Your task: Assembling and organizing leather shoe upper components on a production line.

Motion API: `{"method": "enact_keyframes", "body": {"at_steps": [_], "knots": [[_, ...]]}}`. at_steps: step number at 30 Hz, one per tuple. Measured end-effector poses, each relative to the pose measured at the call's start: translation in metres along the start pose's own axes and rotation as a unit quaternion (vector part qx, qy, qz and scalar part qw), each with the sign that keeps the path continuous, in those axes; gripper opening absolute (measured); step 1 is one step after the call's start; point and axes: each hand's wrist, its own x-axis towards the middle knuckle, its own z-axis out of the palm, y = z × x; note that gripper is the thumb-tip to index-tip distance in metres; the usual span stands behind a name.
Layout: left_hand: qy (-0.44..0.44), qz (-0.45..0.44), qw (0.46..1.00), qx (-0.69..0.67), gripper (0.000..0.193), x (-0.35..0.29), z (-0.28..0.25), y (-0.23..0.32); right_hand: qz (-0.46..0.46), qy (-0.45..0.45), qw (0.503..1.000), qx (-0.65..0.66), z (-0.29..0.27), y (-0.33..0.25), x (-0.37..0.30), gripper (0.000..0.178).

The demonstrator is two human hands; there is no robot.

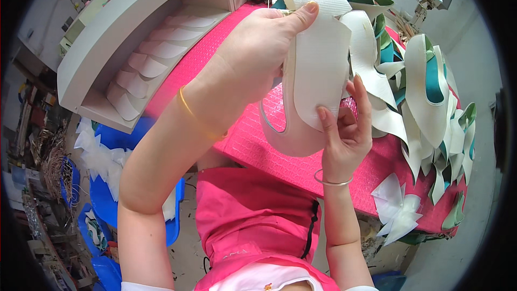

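A white shoe upper (296,140) is held up over the pink table, with a long white rounded lining piece (319,70) lying against it. My left hand (253,48), a gold bangle on its wrist, is closed around the far end, thumb pressed on top; its other fingers are mostly hidden. At the near end, my right hand (347,143) has its thumb on the lower edge of the lining piece. Its index finger points up along the right side while the others curl in. Several white uppers with green linings (425,86) are heaped just right of my hands.
On the left stands a pale machine (151,1) with a row of curved white pieces (161,49) on its shelf. Pink sheeting covers the table (269,156). Translucent white pieces (397,207) lie at its right front edge. Blue plastic containers (105,199) stand low at left.
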Motion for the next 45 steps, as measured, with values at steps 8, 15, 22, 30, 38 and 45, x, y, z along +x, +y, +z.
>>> {"method": "enact_keyframes", "body": {"at_steps": [8, 15, 22, 30, 38, 45], "knots": [[-0.050, 0.082, 0.990, 0.104, 0.031, -0.001, 0.010, -0.010, -0.093, -0.009, 0.957, -0.274, -0.009, 0.041, 0.007, 0.054], [-0.085, 0.291, 0.819, 0.487, 0.024, -0.014, -0.012, -0.113, 0.109, -0.028, 0.981, 0.159, -0.030, 0.004, 0.047, 0.020], [-0.119, 0.175, 0.875, 0.435, 0.019, -0.055, -0.030, -0.150, 0.134, -0.177, 0.956, 0.190, -0.051, -0.011, -0.005, 0.012], [-0.125, 0.179, 0.904, 0.368, 0.019, -0.073, -0.038, -0.148, 0.253, -0.118, 0.952, 0.128, -0.005, 0.056, 0.025, 0.018], [-0.054, -0.090, 0.992, 0.066, 0.042, -0.096, -0.052, -0.149, 0.271, -0.218, 0.935, 0.073, 0.011, 0.056, -0.001, 0.014], [0.022, -0.037, 0.985, -0.170, 0.067, -0.083, -0.025, -0.148, 0.106, -0.165, 0.972, -0.133, 0.016, 0.074, -0.002, 0.041]]}}
